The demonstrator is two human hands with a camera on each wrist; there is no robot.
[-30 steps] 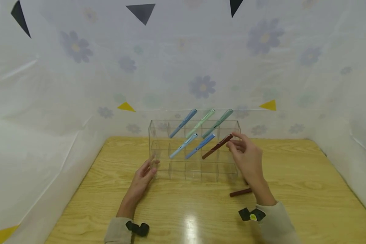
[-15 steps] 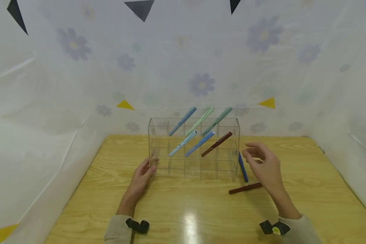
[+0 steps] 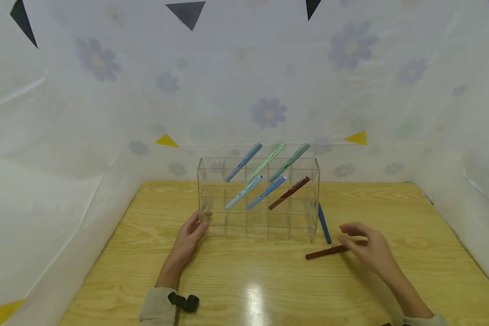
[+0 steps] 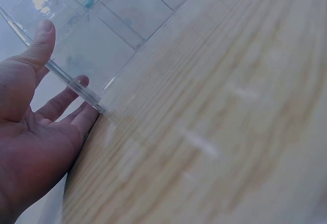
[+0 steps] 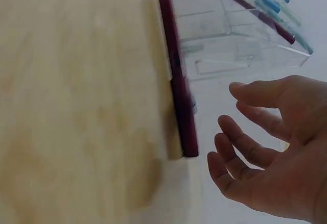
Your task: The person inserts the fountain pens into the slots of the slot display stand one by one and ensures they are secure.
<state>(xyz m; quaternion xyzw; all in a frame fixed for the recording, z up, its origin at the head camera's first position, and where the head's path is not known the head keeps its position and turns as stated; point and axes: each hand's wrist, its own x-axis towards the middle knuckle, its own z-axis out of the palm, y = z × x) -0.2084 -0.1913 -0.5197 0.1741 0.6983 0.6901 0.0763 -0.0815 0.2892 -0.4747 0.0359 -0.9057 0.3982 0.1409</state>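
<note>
A clear pen rack (image 3: 257, 226) with compartments stands on the table, several slanted pens in its upper two tiers. My left hand (image 3: 189, 237) holds the rack's left end; in the left wrist view the thumb (image 4: 43, 43) is on one side of the side wall and the fingers are round the other. On the right, my right hand (image 3: 371, 251) hovers by a dark red pen (image 3: 323, 253) lying on the table. The right wrist view shows its loosely bent fingers (image 5: 248, 147) apart from this pen, holding nothing. A second dark red pen (image 3: 289, 193) sits in the middle tier.
A blue pen (image 3: 324, 224) lies on the wooden table (image 3: 244, 276) beside the rack's right end. Behind the table hangs a pale flowered sheet (image 3: 228, 90), which also closes off both sides.
My right hand has let go of the dark red pen in the middle tier and moved right and down to the one on the table. The left hand stays at the rack.
</note>
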